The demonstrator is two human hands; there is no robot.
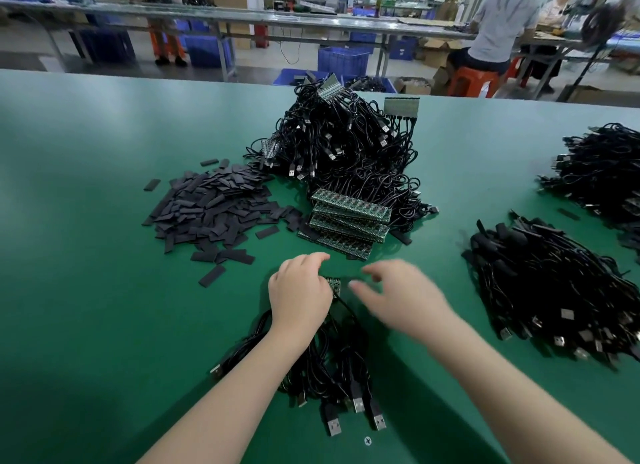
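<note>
Left hand: your left hand (299,292) sits at lower centre of the frame, fingers curled down over a small circuit board (334,286) and gripping it.
Right hand: your right hand (398,295) is just right of the board and blurred; thumb and fingers are bent and apart, not closed on anything.
Small circuit board: only its green edge shows, poking out from under your left fingers, between the two hands.
USB cables: a black bundle (332,366) trails from the board toward the bottom of the frame and lies on the table (86,221) between your forearms, plugs at the near end.
Board strips: a stack of green circuit-board strips (349,221) lies just above your hands, at centre frame.
Cable heap: a tall tangle of black cables (346,144) rises behind that stack.
Black sleeves: flat black sleeve pieces (211,207) are spread left of centre.
Right side: two more cable piles lie there, one (554,283) at mid right and one (602,165) at the upper right edge.
</note>
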